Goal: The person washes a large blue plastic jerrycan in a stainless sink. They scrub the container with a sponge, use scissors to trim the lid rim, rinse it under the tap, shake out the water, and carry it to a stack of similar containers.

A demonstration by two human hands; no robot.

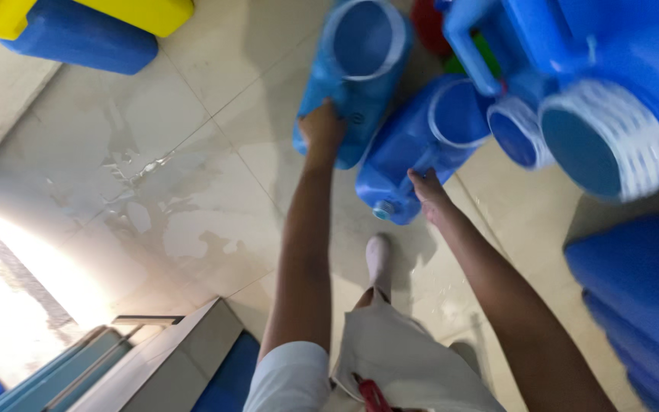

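Two blue plastic jerrycans with wide round openings hang over the tiled floor. My left hand (pixel 322 131) grips the handle of the left blue can (pixel 360 76). My right hand (pixel 429 194) grips the handle of the right blue can (pixel 421 145), which tilts toward me and has a small spout at its lower end. The two cans touch side by side. My arms reach forward, and my white shoe (pixel 378 259) stands on the floor below the cans.
More blue cans (pixel 596 99) are stacked at the right, their mouths facing me. A blue can and a yellow can (pixel 78 23) lie at the top left. A wet patch (pixel 169 206) spreads over the beige tiles. A grey step edge (pixel 169 358) is at the bottom left.
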